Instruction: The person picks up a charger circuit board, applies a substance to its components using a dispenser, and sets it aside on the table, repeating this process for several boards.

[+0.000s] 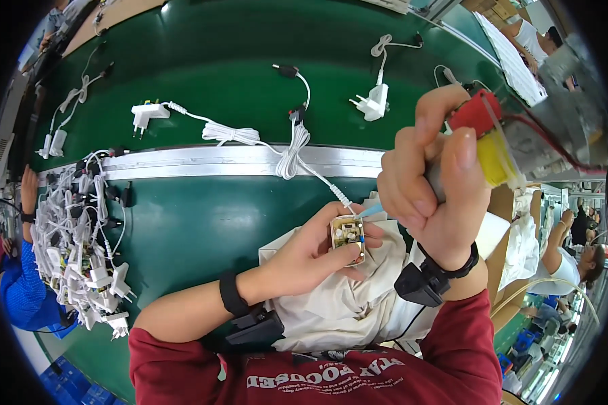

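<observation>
My left hand (297,263) holds an opened power adapter (343,233), its circuit board facing up with the thumb at its lower edge. A white cable (331,190) runs from the adapter's top up to a tied coil lying across the metal rail. In my right hand (446,196) is a dispensing tool (494,158) with red and yellow parts and a pale blue tapered nozzle (373,210). The nozzle's tip is at the adapter's upper edge; whether it touches cannot be made out. Off-white cloth (317,304) lies beneath my hands.
A heap of white adapters and cables (81,236) stands at the left. Across the metal rail (209,162), more adapters (373,102) lie on a green surface (203,47). At the far left, a person in a blue sleeve (27,270) reaches toward the heap. Other people sit at right.
</observation>
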The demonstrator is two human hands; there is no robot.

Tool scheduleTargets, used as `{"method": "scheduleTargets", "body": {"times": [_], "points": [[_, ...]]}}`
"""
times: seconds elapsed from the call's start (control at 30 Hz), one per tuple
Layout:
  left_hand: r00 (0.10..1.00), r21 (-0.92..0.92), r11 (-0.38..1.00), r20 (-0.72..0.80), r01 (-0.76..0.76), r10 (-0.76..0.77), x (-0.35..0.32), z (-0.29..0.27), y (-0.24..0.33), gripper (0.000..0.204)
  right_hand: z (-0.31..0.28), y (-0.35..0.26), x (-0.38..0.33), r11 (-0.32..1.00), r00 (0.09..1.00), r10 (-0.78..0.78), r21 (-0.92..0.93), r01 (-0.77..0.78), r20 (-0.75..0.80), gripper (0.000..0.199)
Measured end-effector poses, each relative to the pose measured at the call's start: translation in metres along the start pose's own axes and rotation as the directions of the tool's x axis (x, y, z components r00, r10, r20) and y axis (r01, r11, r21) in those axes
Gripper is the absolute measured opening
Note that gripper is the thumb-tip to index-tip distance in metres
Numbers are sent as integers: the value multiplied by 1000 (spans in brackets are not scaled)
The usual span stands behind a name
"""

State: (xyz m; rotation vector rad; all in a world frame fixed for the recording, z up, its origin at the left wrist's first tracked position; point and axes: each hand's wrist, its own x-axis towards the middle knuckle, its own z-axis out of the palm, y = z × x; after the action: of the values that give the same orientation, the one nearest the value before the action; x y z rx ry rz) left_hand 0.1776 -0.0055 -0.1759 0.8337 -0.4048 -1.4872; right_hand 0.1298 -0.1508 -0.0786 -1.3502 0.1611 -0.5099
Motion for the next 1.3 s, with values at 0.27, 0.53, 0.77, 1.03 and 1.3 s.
{"method": "scheduleTargets", "body": {"times": [0.27, 0.53, 0.77, 1.03, 1.3], "points": [[999, -74, 997, 48, -10, 14, -3, -7, 0, 45, -2, 10, 0, 996, 999, -47, -71, 48, 16, 35], [999, -106, 994, 33, -21, 25, 0, -13, -2, 43, -5, 10, 1, 994, 996, -71, -85, 74, 46, 37], [994, -233, 972, -104, -36, 11, 7, -21, 6, 38, -8, 14, -2, 991, 987, -101, -70, 111, 128, 38], [991, -311, 947, -126, -84, 46, 10, -26, 7, 37, -11, 20, -2, 991, 976, -115, -51, 126, 185, 41], [997, -424, 904, -80, -53, 21, 15, -28, 4, 38, -15, 23, 0, 991, 971, -115, -42, 126, 209, 43]]}}
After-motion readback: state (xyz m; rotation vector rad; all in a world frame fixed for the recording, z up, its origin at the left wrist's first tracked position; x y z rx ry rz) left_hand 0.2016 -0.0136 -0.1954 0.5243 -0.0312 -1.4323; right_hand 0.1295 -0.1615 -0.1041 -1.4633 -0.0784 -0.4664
